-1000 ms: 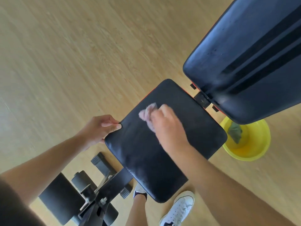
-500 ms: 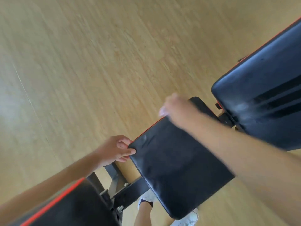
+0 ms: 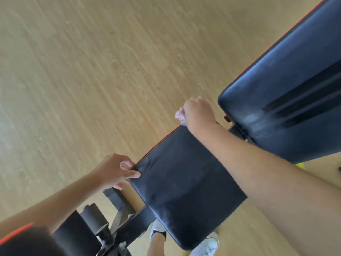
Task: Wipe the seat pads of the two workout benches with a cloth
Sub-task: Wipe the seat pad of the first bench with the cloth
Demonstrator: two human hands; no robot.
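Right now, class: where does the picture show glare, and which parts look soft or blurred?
Head view: pale glare on the backrest and the floor at left; the cloth in the right hand and the dark shape at bottom left look blurred.

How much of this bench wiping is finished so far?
Done: faint wipe streaks show across the seat pad. In hand: the right hand grips the pink cloth at the pad's far corner, while the left hand steadies the near edge. Left: this pad isn't visibly finished, and no second bench's seat pad shows here.
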